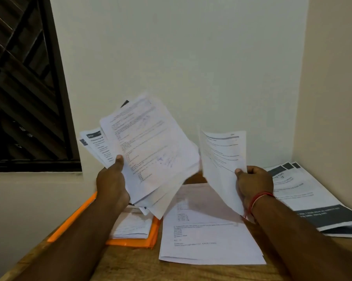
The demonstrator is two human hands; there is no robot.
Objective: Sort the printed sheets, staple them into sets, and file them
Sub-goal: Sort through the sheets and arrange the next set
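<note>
**A:** ok so where are the printed sheets at right now?

**B:** Mostly up in the air lol. The left hand (112, 183) grips a messy fanned stack (150, 149), thumb clamped on the front. The right hand (252, 183) pinches a single sheet (221, 159) by its lower edge, just beside the stack.

**A:** and down on the worktop (130, 266)?

**B:** There's an orange folder (77, 218) on the left with a small bundle (132, 226) lying on it, loose pages (207, 240) in the middle, and a dark-banner pile (305, 197) on the right, in the corner by the wall.
</note>
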